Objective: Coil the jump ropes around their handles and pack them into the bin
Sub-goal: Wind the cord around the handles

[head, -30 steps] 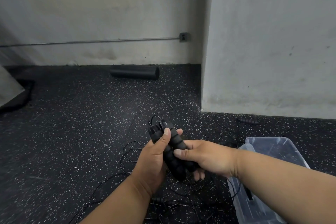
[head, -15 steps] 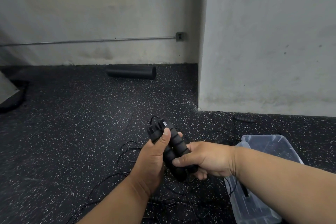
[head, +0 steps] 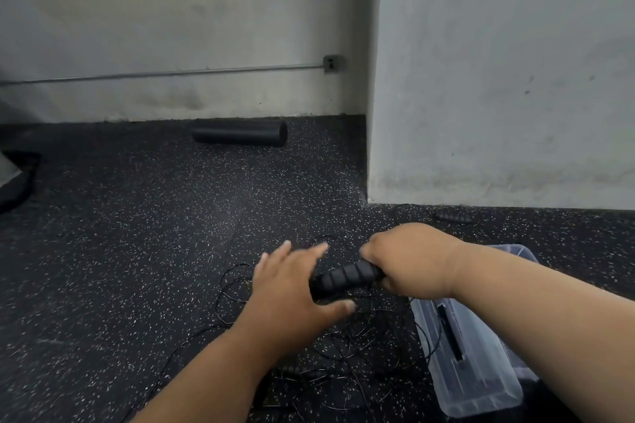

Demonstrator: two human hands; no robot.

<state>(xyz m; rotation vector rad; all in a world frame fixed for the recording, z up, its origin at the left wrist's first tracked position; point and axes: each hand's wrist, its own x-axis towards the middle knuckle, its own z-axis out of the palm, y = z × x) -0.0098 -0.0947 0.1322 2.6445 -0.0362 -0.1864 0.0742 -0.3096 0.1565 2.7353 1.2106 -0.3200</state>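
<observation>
My right hand grips the ribbed black handles, just left of the clear bin. My left hand is spread, fingers straight, holding nothing, beside the handles' free end. Thin rope tangled on floor left of bin.

Both bare forearms reach forward from the lower edge of the view. The left hand is spread, its fingers straight and fanned forward, the thumb stretched out to the right; palm faces down and it grips nothing. The right hand is turned back-up, its fingers curled tight round one end of the ribbed black jump rope handles, which stick out leftward toward the left palm. The two hands sit close together.
</observation>
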